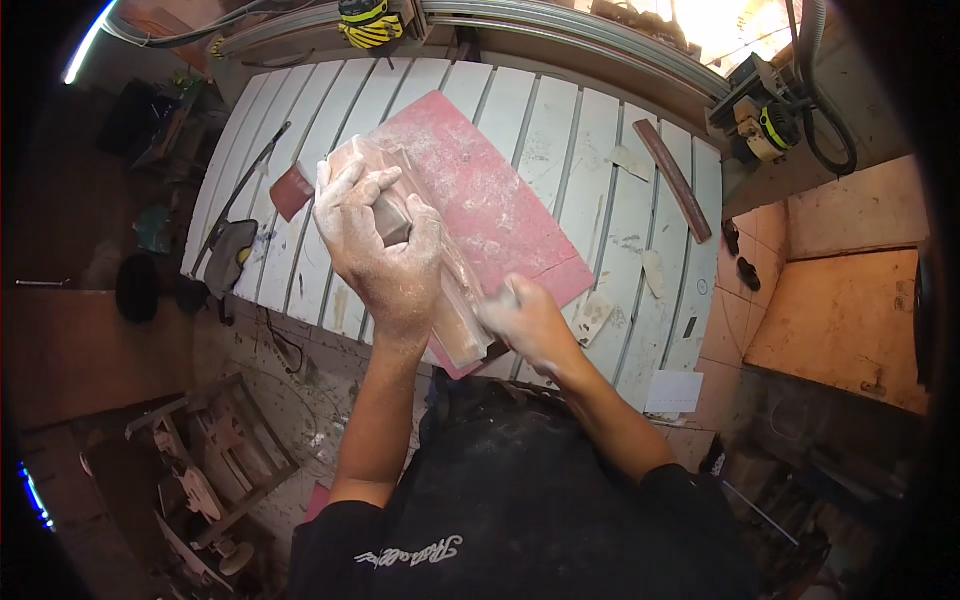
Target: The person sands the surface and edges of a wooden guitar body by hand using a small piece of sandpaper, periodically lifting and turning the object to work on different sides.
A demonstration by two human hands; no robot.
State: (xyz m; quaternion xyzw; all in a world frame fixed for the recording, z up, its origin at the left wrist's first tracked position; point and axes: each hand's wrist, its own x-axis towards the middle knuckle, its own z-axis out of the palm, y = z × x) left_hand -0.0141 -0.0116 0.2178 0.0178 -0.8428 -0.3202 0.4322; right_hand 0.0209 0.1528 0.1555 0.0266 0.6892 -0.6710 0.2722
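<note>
A long, dusty wooden moulding (462, 325) with a stepped profile lies slantwise over a pink board (490, 190) coated in pale dust. My left hand (385, 260), whitened with dust, is closed round the moulding's far part, fingers curled over its top. Between thumb and fingers a greyish-brown face of the piece shows. Against the moulding's right side, toward its near end, my right hand (530, 322) is closed in a fist and smeared by motion. Whatever it may hold is hidden.
Under the board is a white slatted table (540, 125). A brown wooden strip (672, 180) lies at its right, a reddish-brown block (291, 193) at its left. A metal rail (570, 35) with a yellow-black machine part (765, 130) runs behind. A wooden frame (215, 460) stands lower left.
</note>
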